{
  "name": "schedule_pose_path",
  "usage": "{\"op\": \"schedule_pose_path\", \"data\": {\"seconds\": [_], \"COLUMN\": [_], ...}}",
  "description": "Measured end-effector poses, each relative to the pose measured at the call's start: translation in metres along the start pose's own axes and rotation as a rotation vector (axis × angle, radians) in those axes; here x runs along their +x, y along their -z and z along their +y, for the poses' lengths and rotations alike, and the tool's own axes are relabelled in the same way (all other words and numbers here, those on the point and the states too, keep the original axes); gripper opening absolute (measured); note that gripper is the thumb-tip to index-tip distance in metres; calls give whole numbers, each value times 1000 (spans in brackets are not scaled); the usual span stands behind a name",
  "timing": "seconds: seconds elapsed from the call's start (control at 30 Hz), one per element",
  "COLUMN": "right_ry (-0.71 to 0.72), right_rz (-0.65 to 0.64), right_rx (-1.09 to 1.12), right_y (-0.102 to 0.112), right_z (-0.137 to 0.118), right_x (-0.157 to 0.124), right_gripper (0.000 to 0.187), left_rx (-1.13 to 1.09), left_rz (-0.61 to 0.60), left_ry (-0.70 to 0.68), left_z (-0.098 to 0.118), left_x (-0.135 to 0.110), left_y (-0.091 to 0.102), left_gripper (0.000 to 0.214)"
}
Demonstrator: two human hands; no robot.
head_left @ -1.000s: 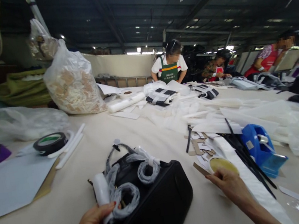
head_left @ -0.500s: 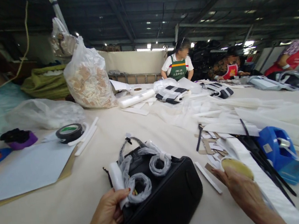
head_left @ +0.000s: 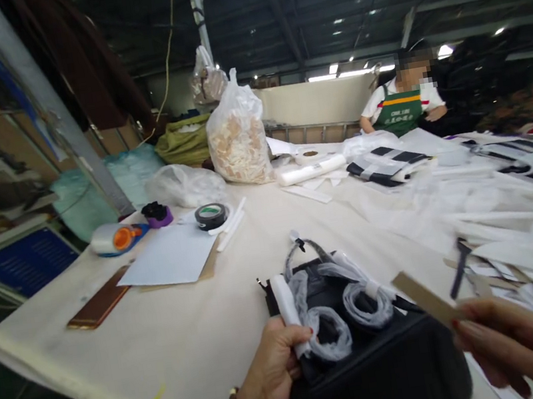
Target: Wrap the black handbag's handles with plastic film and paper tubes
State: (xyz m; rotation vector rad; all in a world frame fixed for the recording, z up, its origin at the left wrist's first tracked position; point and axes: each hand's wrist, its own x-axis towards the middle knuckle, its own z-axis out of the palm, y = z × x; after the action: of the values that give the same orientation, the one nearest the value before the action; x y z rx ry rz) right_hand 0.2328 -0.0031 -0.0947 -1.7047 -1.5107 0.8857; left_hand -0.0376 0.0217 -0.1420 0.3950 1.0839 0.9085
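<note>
A black bag [head_left: 376, 378] stands at the table's front with its back side up. Its coiled straps [head_left: 331, 334] and top handle [head_left: 307, 247] are wrapped in clear plastic film. My left hand [head_left: 273, 367] grips the bag's left edge, thumb over a white foam wrap [head_left: 285, 301]. Over the bag's right end, my right hand [head_left: 515, 335] pinches a flat brown cardboard strip [head_left: 423, 296] between thumb and fingers. The strip points up and left, apart from the coiled straps. Part of the bag's lower side is cut off by the frame.
Paper sheets [head_left: 169, 255], a black tape roll [head_left: 211, 216], a tape dispenser [head_left: 118, 238] and a phone-like brown slab [head_left: 98, 300] lie left. A bulging plastic sack [head_left: 239, 136] stands behind. White foam sheets [head_left: 512, 187] spread right. A co-worker in a green apron [head_left: 402, 107] stands across the table.
My view has swung left, so the scene sits farther right. My right hand has lifted the cardboard strip from beside the scraps toward the bag. My left hand keeps its grip.
</note>
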Motion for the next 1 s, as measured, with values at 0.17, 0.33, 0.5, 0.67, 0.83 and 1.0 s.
{"op": "schedule_pose_path", "data": {"seconds": [0.17, 0.33, 0.5, 0.67, 0.83, 1.0], "right_ry": [-1, 92, 0, -222, -247, -158], "right_rz": [-453, -609, -692, -767, -774, -749], "right_rx": [-132, -535, -564, -390, -350, -310], "right_y": [-43, -70, -90, -91, -94, -115], "right_z": [-62, -81, -80, -81, -82, -74], "right_x": [23, 40, 48, 52, 54, 53], "right_gripper": [36, 26, 23, 15, 13, 17], "left_rx": [-27, -94, -62, -68, -112, -161], "left_rz": [11, -36, -77, -32, -56, -90], "left_ry": [-11, 3, -32, -57, -56, -73], "left_z": [2, 0, 2, 5, 1, 2], "left_x": [-5, -3, -2, -2, 1, -2], "left_y": [-2, -1, -2, -6, -5, -6], "left_gripper": [36, 37, 38, 32, 39, 42]}}
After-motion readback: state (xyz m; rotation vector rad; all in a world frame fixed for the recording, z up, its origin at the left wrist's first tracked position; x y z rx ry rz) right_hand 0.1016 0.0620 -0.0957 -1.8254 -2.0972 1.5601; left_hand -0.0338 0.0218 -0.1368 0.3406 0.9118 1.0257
